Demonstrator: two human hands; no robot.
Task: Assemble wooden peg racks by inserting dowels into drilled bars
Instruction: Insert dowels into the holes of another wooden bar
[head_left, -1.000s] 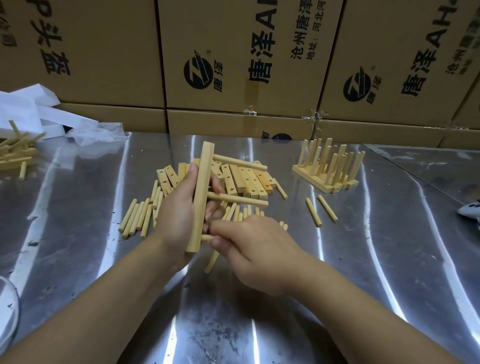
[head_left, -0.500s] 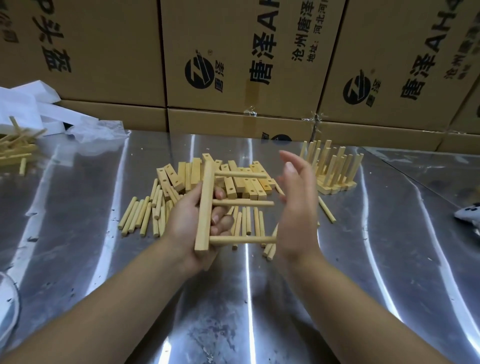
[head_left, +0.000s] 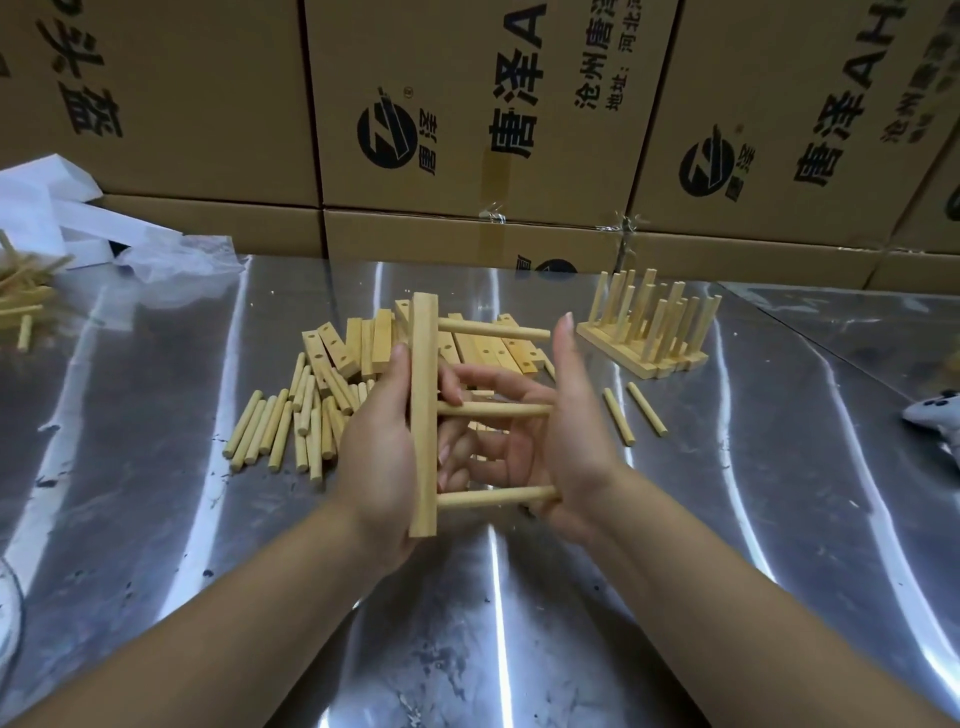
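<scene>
Stacked cartons (head_left: 467, 104) form the wall behind the held bar (head_left: 423, 415); the steel counter (head_left: 519, 623) lies beneath it, the bar being lifted clear of the surface and stood nearly upright, presumably so that the two hands can work on it from opposite sides; the left hand (head_left: 379, 467), on the bar's left, has its grip clamped on the bar, thumb along the near edge and fingers curled round to the far side, which would brace the wood against a push from the right; the right hand (head_left: 576, 431), to the bar's right, has its grip apart, fingers straight and holding nothing, the flat palm set against the free ends of the lower two of the three dowels (head_left: 493, 410) that project rightward from the bar; whether the uppermost end touches the fingers cannot be told; the posture suggests the seating step, the palm driving the pegs home together, late in this one rack; finished racks (head_left: 649, 332) stand behind and right of the bar, pegs up, apart from the stock; spare drilled bars (head_left: 363, 343) are heaped just behind the bar, within reach; loose dowels (head_left: 280, 431) lie to its left, roughly parallel; two strays (head_left: 631, 415) lie to its right.
</scene>
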